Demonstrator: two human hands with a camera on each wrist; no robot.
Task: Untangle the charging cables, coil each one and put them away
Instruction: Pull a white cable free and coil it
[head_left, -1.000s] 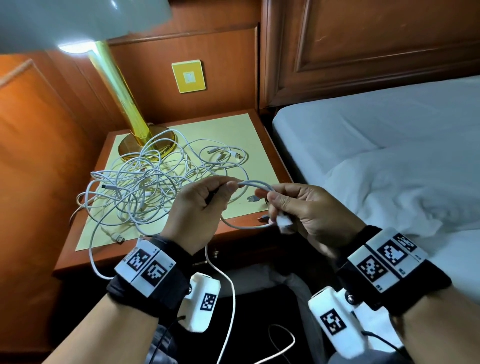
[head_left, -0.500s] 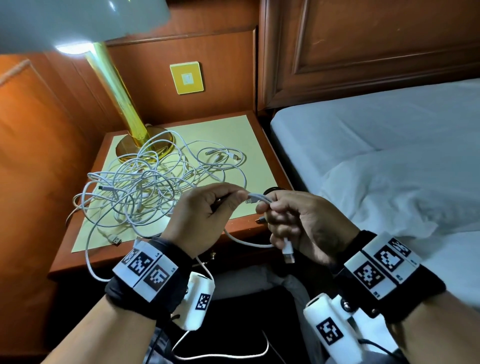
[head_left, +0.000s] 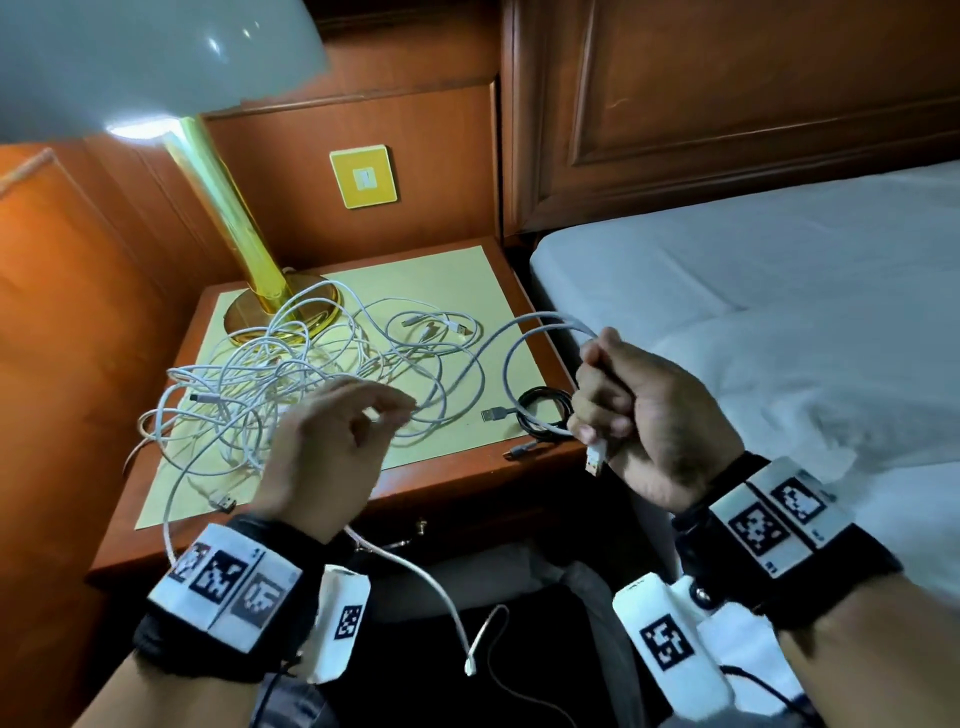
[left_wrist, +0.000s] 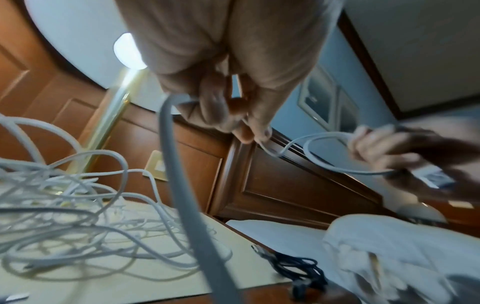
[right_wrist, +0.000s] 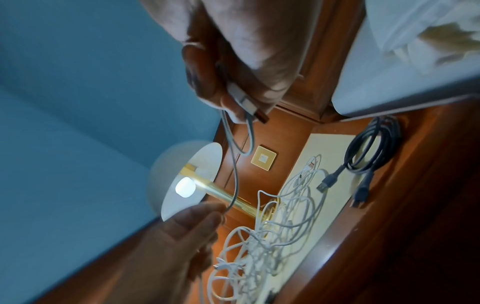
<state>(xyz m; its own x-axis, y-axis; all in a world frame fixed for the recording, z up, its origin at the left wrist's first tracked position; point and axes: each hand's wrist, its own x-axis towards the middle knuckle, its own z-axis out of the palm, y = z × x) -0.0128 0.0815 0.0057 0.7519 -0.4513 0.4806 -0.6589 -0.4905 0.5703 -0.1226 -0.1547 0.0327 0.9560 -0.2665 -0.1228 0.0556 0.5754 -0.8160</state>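
Observation:
A tangle of white charging cables (head_left: 260, 384) lies on the nightstand's yellow mat (head_left: 457, 270). My right hand (head_left: 597, 410) grips a loop of one white cable (head_left: 524, 332) in its fist above the nightstand's right edge, and the USB plug (head_left: 595, 460) hangs below the fingers. My left hand (head_left: 397, 410) pinches the same cable further along, over the mat's front. The left wrist view shows the fingertips (left_wrist: 249, 133) closed on the thin cable. In the right wrist view the plug (right_wrist: 242, 98) lies against my curled fingers. A loose cable end (head_left: 470, 665) dangles below the nightstand.
A coiled black cable (head_left: 545, 410) lies at the mat's right front corner. A brass lamp base (head_left: 280, 317) stands at the back left under some white loops. The bed (head_left: 779, 312) runs along the right. A drawer front (head_left: 415, 525) sits below the nightstand top.
My hands have drawn apart. The right hand moved right with the plug end and pulled out a loop, while the left hand slid along the cable toward the tangle.

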